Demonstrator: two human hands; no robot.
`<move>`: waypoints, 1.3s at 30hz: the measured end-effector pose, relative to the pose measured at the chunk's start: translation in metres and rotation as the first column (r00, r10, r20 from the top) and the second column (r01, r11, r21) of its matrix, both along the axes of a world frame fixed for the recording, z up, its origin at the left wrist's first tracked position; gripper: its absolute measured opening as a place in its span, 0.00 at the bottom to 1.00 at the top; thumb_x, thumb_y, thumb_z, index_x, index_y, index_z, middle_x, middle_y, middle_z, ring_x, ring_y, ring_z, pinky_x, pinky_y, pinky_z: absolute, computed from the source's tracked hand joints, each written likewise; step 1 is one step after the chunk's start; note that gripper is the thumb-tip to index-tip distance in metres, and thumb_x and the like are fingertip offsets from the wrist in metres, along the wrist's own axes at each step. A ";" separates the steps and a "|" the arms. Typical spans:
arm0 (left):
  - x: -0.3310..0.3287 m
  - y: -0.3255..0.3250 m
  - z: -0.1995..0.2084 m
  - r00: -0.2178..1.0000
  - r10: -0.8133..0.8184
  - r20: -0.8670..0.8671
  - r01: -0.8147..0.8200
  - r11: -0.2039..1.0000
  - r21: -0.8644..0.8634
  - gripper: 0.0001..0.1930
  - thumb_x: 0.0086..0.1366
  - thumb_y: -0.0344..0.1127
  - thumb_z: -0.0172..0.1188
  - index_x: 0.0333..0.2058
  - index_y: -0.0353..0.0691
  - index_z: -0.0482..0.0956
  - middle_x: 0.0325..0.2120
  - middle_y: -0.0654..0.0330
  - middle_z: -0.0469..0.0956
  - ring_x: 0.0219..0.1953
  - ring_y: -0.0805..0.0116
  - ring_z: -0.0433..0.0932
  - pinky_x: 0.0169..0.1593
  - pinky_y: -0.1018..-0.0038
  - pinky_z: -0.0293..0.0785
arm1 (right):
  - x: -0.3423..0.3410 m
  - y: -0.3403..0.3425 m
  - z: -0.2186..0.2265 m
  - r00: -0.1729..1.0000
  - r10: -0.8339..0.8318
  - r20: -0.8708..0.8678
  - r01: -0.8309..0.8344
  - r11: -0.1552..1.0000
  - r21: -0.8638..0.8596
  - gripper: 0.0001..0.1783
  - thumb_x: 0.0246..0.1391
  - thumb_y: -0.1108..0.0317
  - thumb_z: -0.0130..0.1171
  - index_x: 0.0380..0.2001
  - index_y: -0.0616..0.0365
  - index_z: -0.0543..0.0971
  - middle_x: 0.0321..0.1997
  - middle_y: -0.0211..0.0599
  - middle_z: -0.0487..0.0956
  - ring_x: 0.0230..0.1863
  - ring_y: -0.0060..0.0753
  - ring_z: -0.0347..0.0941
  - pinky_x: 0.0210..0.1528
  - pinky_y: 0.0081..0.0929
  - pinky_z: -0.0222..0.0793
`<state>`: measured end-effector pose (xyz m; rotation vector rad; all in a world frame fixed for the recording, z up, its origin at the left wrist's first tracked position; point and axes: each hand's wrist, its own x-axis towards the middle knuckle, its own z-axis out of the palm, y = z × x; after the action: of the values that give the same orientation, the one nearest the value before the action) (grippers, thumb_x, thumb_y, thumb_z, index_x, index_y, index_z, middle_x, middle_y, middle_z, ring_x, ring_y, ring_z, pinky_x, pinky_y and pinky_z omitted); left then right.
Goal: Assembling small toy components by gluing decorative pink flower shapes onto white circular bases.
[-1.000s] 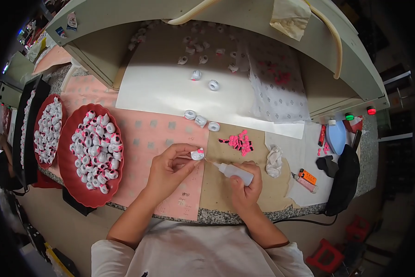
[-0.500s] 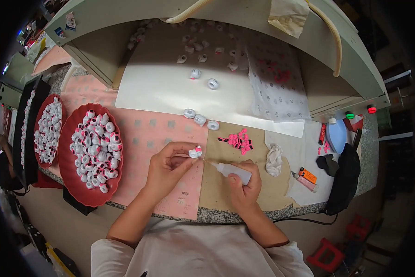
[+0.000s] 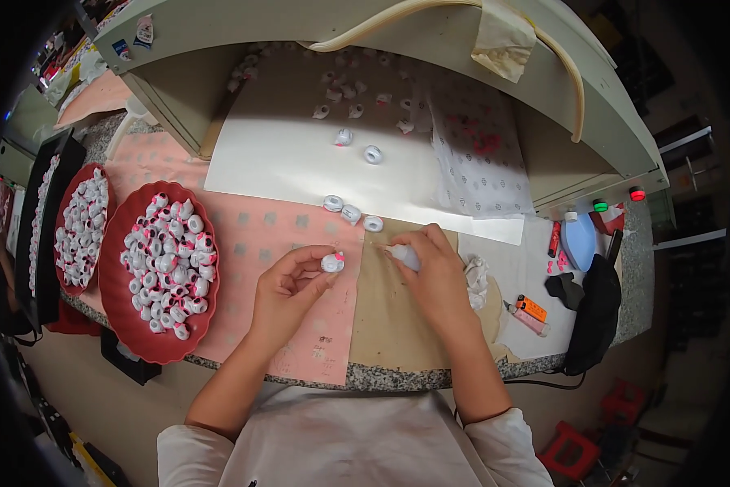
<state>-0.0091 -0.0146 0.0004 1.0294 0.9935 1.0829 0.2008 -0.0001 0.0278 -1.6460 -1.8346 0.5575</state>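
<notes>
Between the thumb and fingertips of my left hand [image 3: 286, 290] is a small white figurine head [image 3: 331, 262] with a bit of pink on its upper edge. My right hand [image 3: 439, 280] is closed around a white squeeze bottle [image 3: 406, 257], whose thin nozzle points left, apart from the head. Beneath my right hand lies brown paper [image 3: 389, 325]; the pile of pink pieces there is hidden by the hand. Just beyond both hands, a short row of similar white heads [image 3: 351, 214] rests at the edge of a white sheet [image 3: 275, 162].
At left stand a red scalloped tray [image 3: 113, 312] heaped with white-and-pink heads, another red tray [image 3: 99, 174] and a black tray [image 3: 50, 235]. A grey hooded box [image 3: 162, 109] arches over the far side. Right are crumpled tissue [image 3: 476, 280], an orange lighter [image 3: 532, 307] and a blue dish [image 3: 577, 242].
My right hand has moved up and over the pink pieces, its grip on the bottle turned. My left hand has shifted slightly left with the figurine head. The view has shifted a little.
</notes>
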 end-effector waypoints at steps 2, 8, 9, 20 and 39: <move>-0.009 -0.002 -0.001 1.000 0.009 0.013 -0.009 1.000 -0.011 0.18 0.58 0.19 0.56 0.49 0.33 0.70 0.40 0.58 0.76 0.44 0.72 0.76 0.46 0.79 0.74 | -0.007 -0.001 -0.002 0.994 0.033 0.103 -0.030 0.999 -0.030 0.10 0.45 0.75 0.62 0.34 0.59 0.76 0.33 0.37 0.73 0.33 0.35 0.72 0.33 0.25 0.67; -0.020 -0.007 -0.008 0.999 -0.035 -0.040 0.039 0.996 0.084 0.19 0.59 0.21 0.57 0.50 0.34 0.70 0.41 0.56 0.76 0.44 0.71 0.76 0.47 0.77 0.75 | -0.027 -0.024 -0.006 0.810 -0.116 -0.575 -0.078 0.950 -0.301 0.09 0.51 0.74 0.60 0.36 0.62 0.74 0.31 0.34 0.77 0.31 0.24 0.74 0.32 0.22 0.70; -0.020 -0.008 -0.008 0.999 -0.031 -0.014 0.032 0.997 0.074 0.18 0.59 0.21 0.57 0.49 0.34 0.71 0.41 0.56 0.76 0.44 0.71 0.76 0.46 0.77 0.75 | -0.031 -0.026 -0.005 0.813 -0.111 -0.572 -0.083 0.949 -0.303 0.09 0.51 0.74 0.60 0.36 0.62 0.74 0.31 0.34 0.77 0.31 0.24 0.74 0.32 0.22 0.70; -0.018 -0.010 -0.012 0.994 -0.111 -0.001 0.111 0.990 0.086 0.16 0.58 0.20 0.56 0.47 0.33 0.73 0.43 0.56 0.74 0.45 0.69 0.76 0.48 0.75 0.76 | -0.041 -0.029 -0.023 0.606 -0.123 -0.786 -0.354 0.843 -0.405 0.08 0.53 0.75 0.58 0.36 0.62 0.72 0.33 0.34 0.76 0.31 0.22 0.74 0.34 0.20 0.71; 0.000 -0.002 -0.016 0.954 -0.200 0.222 0.200 0.980 0.023 0.12 0.60 0.21 0.55 0.44 0.33 0.74 0.46 0.56 0.73 0.48 0.69 0.73 0.51 0.74 0.72 | -0.028 -0.027 -0.031 0.649 -0.003 -0.761 -0.246 0.945 -0.214 0.16 0.49 0.75 0.62 0.42 0.59 0.72 0.37 0.29 0.73 0.35 0.17 0.71 0.36 0.16 0.69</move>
<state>-0.0087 -0.0170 -0.0155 0.9625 0.6925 1.0057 0.1730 -0.0275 -0.0033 -1.1567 -1.2496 1.4091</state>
